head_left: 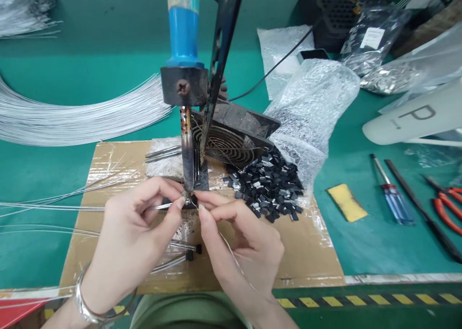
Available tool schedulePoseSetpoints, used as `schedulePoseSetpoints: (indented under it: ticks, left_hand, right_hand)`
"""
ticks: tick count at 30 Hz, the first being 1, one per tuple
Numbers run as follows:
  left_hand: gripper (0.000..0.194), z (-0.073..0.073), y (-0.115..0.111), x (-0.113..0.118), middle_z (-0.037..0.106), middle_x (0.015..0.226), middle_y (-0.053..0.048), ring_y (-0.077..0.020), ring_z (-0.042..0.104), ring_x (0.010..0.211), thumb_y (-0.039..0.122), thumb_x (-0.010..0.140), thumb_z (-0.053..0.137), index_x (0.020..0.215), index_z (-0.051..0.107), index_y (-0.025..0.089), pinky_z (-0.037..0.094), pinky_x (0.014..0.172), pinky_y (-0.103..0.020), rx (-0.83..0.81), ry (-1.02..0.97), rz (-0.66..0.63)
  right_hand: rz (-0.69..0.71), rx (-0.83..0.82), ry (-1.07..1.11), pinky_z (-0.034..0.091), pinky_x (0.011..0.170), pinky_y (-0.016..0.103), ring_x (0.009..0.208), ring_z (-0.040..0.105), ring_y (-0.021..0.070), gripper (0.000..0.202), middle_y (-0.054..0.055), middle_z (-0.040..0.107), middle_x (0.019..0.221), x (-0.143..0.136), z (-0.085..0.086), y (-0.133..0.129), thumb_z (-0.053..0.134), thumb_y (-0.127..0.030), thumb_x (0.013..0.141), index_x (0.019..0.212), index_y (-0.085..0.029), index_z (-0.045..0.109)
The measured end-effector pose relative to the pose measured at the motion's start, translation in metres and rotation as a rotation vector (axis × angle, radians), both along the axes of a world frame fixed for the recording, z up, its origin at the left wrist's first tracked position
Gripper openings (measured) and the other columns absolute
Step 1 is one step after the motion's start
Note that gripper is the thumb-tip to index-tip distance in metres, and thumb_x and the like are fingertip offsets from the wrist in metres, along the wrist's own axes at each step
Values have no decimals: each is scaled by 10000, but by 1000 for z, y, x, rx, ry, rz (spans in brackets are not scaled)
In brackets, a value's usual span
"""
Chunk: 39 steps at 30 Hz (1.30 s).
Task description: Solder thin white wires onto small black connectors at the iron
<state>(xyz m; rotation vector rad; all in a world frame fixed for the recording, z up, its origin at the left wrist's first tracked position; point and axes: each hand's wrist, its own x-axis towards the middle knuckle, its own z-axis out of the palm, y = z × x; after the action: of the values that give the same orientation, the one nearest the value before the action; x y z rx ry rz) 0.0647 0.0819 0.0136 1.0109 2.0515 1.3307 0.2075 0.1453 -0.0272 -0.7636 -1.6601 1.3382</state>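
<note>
A soldering iron with a blue handle is clamped upright, its tip pointing down between my hands. My left hand pinches thin pale wires and a small part at their end, close under the tip. My right hand pinches a thin silvery strand, which looks like solder wire, its end near the same spot. My fingertips partly hide the small part. Below them lie finished-looking wire ends with black connectors. A heap of small black connectors lies right of my hands.
A cardboard sheet covers the green bench. Behind the iron leans a black fan. A wire bundle lies left. Right are a yellow sponge, screwdriver, red-handled pliers and bubble wrap.
</note>
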Motion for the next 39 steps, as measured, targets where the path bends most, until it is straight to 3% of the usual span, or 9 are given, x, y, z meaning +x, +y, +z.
schedulePoseSetpoints:
  ticks: [32,39]
  left_hand:
    - [123,3,-2,2,791,849,42,-106,706,680,191,839,719,757,754,275,516,580,-133,-29,14,-4]
    - [112,2,0,1,793,851,25,-118,703,665,201,831,721,743,751,263,520,563,-151,-28,0,-3]
  right_hand:
    - [-4,-18,14,647,935,247,1046,816,163,173,42,842,1124,-2,0,-1,700,-41,943,916,-211,703]
    - [-5,36,-4,685,877,292,1010,829,198,157,65,848,1116,-1,2,1,691,-63,949,914,-215,706]
